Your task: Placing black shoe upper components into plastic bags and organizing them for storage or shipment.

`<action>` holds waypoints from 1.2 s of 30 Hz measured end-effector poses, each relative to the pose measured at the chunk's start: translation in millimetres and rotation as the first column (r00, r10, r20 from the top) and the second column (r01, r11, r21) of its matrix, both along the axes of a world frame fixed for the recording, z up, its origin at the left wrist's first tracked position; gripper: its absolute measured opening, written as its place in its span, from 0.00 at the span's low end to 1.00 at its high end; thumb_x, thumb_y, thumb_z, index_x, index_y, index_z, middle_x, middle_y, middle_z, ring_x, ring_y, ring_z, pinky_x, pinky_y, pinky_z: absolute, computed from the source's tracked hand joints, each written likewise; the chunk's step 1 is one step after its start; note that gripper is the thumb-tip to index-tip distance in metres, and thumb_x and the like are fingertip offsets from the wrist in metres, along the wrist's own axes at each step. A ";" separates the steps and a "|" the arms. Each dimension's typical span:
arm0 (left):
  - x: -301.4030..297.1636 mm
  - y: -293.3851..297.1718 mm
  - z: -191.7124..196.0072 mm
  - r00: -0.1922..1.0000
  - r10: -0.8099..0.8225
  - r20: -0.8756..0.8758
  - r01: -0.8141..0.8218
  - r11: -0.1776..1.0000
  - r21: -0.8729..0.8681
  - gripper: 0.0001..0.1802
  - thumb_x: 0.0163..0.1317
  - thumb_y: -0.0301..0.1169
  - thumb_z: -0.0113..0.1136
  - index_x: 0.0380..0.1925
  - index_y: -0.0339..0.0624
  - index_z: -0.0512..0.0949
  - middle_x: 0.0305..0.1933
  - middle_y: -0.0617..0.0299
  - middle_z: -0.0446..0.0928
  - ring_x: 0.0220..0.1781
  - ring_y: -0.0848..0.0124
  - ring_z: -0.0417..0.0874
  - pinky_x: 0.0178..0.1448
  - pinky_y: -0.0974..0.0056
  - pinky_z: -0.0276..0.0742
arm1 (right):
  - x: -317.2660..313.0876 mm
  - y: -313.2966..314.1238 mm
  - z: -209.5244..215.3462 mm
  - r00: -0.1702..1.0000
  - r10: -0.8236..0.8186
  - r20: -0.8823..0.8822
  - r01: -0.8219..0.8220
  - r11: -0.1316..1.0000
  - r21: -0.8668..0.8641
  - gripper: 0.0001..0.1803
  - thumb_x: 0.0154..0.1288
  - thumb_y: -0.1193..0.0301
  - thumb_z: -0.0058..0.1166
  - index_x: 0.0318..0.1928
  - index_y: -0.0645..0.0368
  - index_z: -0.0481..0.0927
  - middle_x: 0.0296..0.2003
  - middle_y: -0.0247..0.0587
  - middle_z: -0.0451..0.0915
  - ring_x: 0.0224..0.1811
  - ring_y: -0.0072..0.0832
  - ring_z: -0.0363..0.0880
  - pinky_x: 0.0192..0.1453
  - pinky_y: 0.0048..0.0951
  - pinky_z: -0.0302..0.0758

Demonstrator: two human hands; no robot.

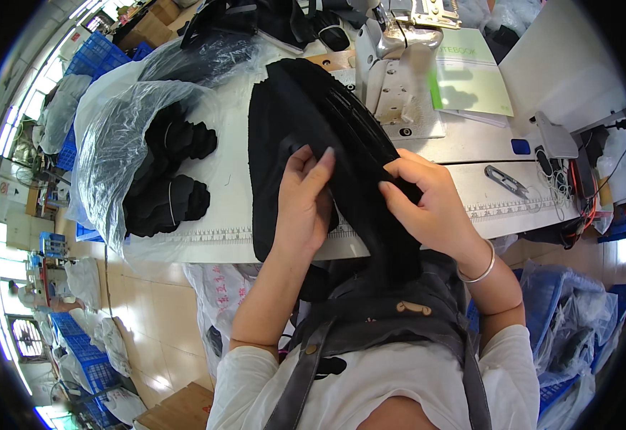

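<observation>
A long piece of black fabric (356, 165) spreads from the sewing machine's table down over its front edge toward my apron. My right hand (431, 204) pinches its right edge between thumb and fingers. My left hand (304, 197) has its fingers curled with the thumb against them, gripping the fabric near its middle; the exact spot it holds is partly hidden. Beneath and to the left lies more black fabric (266, 165), with layered edges showing along the upper right. Just beyond the cloth stands the sewing machine (392, 86).
Bundles of black cut pieces (173, 201) lie in a clear plastic bag (112, 158) at the left. A green-and-white notebook (474, 79) and thread snips (505, 180) are on the right. A ruler strip (485, 210) runs along the front edge. Blue crates (556, 301) stand on the floor.
</observation>
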State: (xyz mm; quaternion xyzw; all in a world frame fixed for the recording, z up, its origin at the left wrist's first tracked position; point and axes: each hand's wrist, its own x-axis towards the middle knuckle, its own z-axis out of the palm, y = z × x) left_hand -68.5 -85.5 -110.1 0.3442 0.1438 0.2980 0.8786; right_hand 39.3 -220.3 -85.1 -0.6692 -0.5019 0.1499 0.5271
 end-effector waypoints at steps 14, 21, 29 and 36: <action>-101.0 46.4 60.4 0.763 0.337 -0.552 0.288 0.587 0.756 0.31 0.58 0.30 0.59 0.61 0.35 0.61 0.50 0.55 0.74 0.41 0.73 0.79 0.48 0.69 0.73 | 14.1 0.3 -36.4 0.921 0.019 -0.390 0.000 0.999 0.049 0.32 0.56 0.81 0.49 0.63 0.65 0.58 0.55 0.52 0.70 0.58 0.37 0.69 0.60 0.28 0.65; -110.3 32.8 -14.6 0.724 0.404 -0.560 0.111 0.733 0.671 0.34 0.53 0.32 0.65 0.57 0.29 0.63 0.47 0.54 0.74 0.43 0.74 0.77 0.47 0.72 0.72 | -1.0 5.9 -48.1 0.988 -0.027 -0.155 0.020 0.999 -0.051 0.32 0.58 0.80 0.48 0.63 0.69 0.55 0.58 0.59 0.65 0.62 0.42 0.65 0.64 0.32 0.60; -120.3 32.9 -7.1 0.968 -0.148 -0.201 0.176 0.976 0.128 0.42 0.41 0.24 0.62 0.60 0.28 0.58 0.59 0.47 0.67 0.61 0.59 0.68 0.65 0.58 0.61 | -20.1 -0.7 -34.8 0.939 0.061 -0.339 0.010 0.978 0.206 0.32 0.60 0.83 0.43 0.65 0.66 0.52 0.59 0.51 0.64 0.61 0.31 0.64 0.64 0.28 0.59; -117.3 51.5 -46.5 0.881 -0.473 0.004 0.466 0.869 0.170 0.52 0.36 0.33 0.69 0.62 0.26 0.54 0.62 0.49 0.63 0.65 0.59 0.63 0.68 0.60 0.54 | -17.1 18.1 -42.6 0.824 0.067 -0.562 0.036 0.985 0.171 0.32 0.59 0.85 0.42 0.65 0.65 0.53 0.57 0.48 0.67 0.58 0.27 0.67 0.63 0.27 0.61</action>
